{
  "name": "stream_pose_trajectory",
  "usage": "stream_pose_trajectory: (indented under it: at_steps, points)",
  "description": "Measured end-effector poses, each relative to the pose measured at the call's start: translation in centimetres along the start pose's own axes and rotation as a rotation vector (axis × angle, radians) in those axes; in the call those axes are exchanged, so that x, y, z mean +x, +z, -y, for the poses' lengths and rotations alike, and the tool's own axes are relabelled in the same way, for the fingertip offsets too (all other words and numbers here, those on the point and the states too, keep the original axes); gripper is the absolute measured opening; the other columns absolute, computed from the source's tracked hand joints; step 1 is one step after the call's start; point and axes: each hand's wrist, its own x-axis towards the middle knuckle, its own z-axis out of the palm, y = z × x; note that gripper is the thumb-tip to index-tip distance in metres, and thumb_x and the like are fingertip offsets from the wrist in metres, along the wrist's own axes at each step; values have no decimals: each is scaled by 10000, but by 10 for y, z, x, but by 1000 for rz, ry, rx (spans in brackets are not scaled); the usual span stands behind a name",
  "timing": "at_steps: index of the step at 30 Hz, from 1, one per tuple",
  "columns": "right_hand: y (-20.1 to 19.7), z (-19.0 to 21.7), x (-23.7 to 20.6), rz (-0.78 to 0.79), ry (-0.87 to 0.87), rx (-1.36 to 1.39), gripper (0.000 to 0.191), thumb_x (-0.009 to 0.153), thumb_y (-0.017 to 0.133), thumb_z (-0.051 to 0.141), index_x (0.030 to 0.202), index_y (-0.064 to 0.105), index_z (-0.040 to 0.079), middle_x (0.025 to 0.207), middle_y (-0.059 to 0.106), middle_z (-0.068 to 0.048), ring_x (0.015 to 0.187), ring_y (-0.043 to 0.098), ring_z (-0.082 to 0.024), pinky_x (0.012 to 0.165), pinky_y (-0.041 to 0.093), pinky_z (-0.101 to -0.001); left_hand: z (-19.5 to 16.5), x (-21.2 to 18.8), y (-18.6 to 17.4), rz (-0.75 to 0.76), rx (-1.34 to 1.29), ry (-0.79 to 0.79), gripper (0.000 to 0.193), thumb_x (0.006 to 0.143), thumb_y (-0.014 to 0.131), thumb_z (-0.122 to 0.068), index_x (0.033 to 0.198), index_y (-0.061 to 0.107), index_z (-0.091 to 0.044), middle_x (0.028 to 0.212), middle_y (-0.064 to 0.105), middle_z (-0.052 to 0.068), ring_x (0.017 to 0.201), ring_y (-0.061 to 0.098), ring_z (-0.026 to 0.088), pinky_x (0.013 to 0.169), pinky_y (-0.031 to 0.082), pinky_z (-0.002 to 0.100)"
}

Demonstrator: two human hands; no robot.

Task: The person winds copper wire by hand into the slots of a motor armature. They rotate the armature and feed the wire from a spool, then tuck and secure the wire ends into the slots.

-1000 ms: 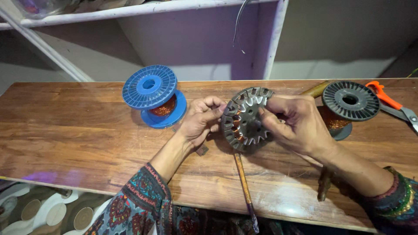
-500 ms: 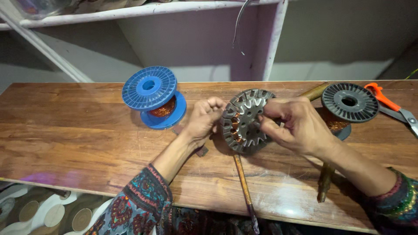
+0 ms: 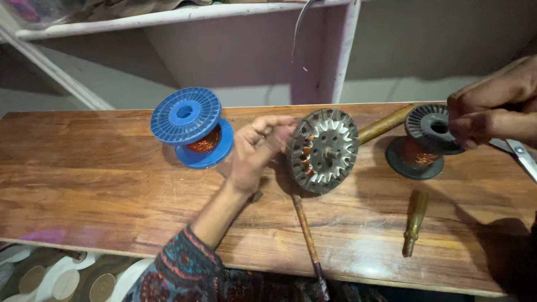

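Observation:
A round metal motor core [image 3: 323, 151] with inner teeth and copper windings stands tilted on edge on the wooden board [image 3: 100, 184]. My left hand [image 3: 254, 154] holds its left rim with fingers and thumb. At the far right my right hand [image 3: 492, 112] hovers, its fingertips pinched together right at the top flange of a black spool of copper wire [image 3: 422, 148]. Nothing shows between those fingers. A blue spool of copper wire [image 3: 190, 126] lies left of my left hand.
A thin wooden stick [image 3: 306, 229] runs from under the core to the board's front edge. A thicker wooden handle [image 3: 386, 124] lies behind the core. A small brass tool [image 3: 414, 221] and scissor blades [image 3: 523, 156] lie at right. A shelf post [image 3: 341, 56] stands behind.
My right hand has let go of the core and moved right to the black spool. My left hand alone now holds the core, which has turned to face the camera more.

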Motion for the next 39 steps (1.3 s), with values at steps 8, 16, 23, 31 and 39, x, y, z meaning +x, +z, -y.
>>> stream_pose_trajectory:
  at_steps: [8,16,23,31,39]
  points:
    - [2,-39,-20,-108,205,-51,205,891,725,89,692,679,78,657,625,-81,614,622,-186,599,507,-368,-8,19,56,-99,735,145,323,939,632,-75,1260,660,-51,1137,700,89,978,720,157,838,619,297]
    - [-23,-49,21,-404,254,-65,153,877,722,163,735,693,115,669,646,-50,623,646,-163,596,522,-351,10,13,51,-76,770,376,301,961,531,4,1183,730,-35,928,579,92,833,607,171,736,506,314]
    - [-23,-32,38,-446,202,-48,122,865,719,227,773,706,148,681,664,-23,630,666,-144,594,534,-336,9,12,49,-28,726,434,300,989,540,-5,1237,701,-51,1036,597,98,942,640,187,843,535,310]
    - [-11,-50,26,-311,203,-98,120,852,715,301,817,720,185,693,685,7,638,690,-121,591,549,-320,12,12,49,-37,716,411,312,997,550,-16,1266,702,-65,1025,601,88,928,644,184,837,542,311]
    - [-10,-44,22,-475,253,-121,155,838,711,374,860,735,223,706,705,38,647,713,-98,588,563,-303,16,14,49,-27,704,436,319,1001,546,-12,1282,682,-75,1072,600,87,936,645,175,826,546,304]
